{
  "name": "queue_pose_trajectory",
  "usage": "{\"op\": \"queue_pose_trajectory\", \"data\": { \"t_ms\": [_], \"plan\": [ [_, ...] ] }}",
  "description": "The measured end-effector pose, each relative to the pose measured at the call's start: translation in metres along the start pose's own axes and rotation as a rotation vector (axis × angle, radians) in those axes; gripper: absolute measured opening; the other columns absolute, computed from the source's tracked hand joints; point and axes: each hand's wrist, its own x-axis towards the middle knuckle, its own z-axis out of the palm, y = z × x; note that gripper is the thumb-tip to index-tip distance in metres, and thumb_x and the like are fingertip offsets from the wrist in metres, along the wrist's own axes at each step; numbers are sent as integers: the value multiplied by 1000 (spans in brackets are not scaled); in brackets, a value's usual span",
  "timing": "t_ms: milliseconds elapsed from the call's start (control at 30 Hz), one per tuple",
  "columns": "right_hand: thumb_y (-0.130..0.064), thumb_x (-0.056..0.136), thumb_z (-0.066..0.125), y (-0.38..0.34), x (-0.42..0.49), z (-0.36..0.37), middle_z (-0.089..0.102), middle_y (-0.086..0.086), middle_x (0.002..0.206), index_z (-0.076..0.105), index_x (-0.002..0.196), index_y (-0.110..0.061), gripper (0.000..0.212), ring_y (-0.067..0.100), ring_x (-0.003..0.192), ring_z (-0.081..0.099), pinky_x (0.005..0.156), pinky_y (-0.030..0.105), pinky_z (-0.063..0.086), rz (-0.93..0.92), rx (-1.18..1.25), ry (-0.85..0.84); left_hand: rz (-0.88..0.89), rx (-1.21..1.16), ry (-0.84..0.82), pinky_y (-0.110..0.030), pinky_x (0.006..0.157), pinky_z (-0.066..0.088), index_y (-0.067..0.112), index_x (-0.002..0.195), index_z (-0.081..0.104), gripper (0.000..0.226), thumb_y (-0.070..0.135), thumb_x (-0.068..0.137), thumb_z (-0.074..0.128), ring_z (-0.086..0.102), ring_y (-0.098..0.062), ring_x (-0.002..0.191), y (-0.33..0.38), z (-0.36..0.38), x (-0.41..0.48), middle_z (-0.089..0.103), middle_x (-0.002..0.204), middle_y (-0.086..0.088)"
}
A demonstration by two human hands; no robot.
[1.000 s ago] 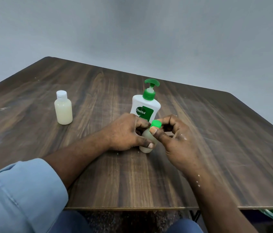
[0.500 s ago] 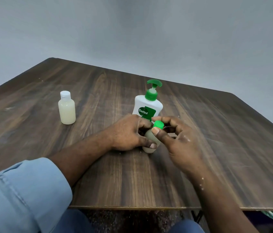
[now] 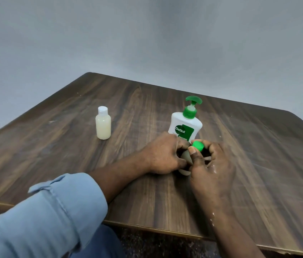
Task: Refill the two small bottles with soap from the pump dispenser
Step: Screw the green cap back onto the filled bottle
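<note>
Near the middle of the dark wood-grain table [image 3: 72, 146], the left hand [image 3: 162, 155] is wrapped around a small bottle [image 3: 185, 157] standing on the surface, while the right hand [image 3: 212, 164] pinches its green cap [image 3: 197, 145] between thumb and fingers. Just behind stands the white pump dispenser [image 3: 185, 125]. Well to the left, a second small bottle [image 3: 103, 125] with a white cap stands upright, full of pale liquid. A plain grey wall [image 3: 147, 43] rises beyond the table.
</note>
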Motion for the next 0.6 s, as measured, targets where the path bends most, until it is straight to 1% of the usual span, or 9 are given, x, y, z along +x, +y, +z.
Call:
{"op": "queue_pose_trajectory", "data": {
  "t_ms": [67,133,233,300,367,433,500,567,600],
  "plan": [
    [-21,90,76,0,-2,0,63,-14,95,67,99,-29,15,-2,86,59,74,8,42,33,55,-37,-25,-23,4,-46,73,60,39,72,61,21,21,71,71,70,-13,82,0,0,-4,73,84,6],
    [-20,90,76,0,3,-6,67,-13,97,67,100,-31,18,1,87,62,75,20,50,52,145,-153,-58,-58,6,-46,77,61,36,79,67,15,25,74,75,71,-13,86,0,0,-10,74,89,7],
    [-8,89,75,-1,17,-24,71,-10,102,71,107,-25,25,0,94,65,74,12,50,-3,242,-414,-85,-46,6,-48,81,59,25,93,71,19,30,81,85,70,-16,90,1,-2,-19,75,97,3],
    [-5,90,73,-1,26,-31,71,-17,109,72,113,-29,33,-2,104,64,80,10,50,-65,238,-578,-113,-3,14,-47,82,58,16,100,70,25,28,84,84,69,-20,90,5,-7,-25,73,100,-2],
    [-7,92,71,-6,31,-30,70,-21,114,72,118,-31,35,-3,109,63,82,10,49,-110,200,-673,-148,38,14,-40,77,55,10,101,67,25,25,88,82,65,-21,85,7,-11,-31,70,96,-3],
    [-7,92,72,-14,32,-22,70,-13,111,73,114,-29,31,0,104,63,81,15,48,-140,179,-696,-179,95,38,-31,71,48,10,101,65,25,27,89,81,63,-17,82,8,-16,-41,68,93,-1],
    [-7,88,77,-25,30,-11,70,-9,100,71,104,-24,24,-1,94,62,76,10,45,-159,153,-680,-200,136,109,-28,75,49,15,112,70,33,31,86,83,67,-12,87,8,-25,-57,74,98,2],
    [-12,85,80,-35,27,3,71,-11,94,68,97,-23,20,-5,89,63,77,11,47,-116,169,-674,-250,108,259,-29,83,57,22,114,75,35,34,83,84,71,-5,89,6,-42,-79,78,98,7],
    [-16,84,82,-39,25,11,74,-12,95,66,95,-22,20,-4,90,65,81,16,50,-79,194,-666,-290,72,367,-32,83,59,23,106,78,25,31,83,84,73,-4,83,4,-53,-91,79,92,7]
  ]
}}
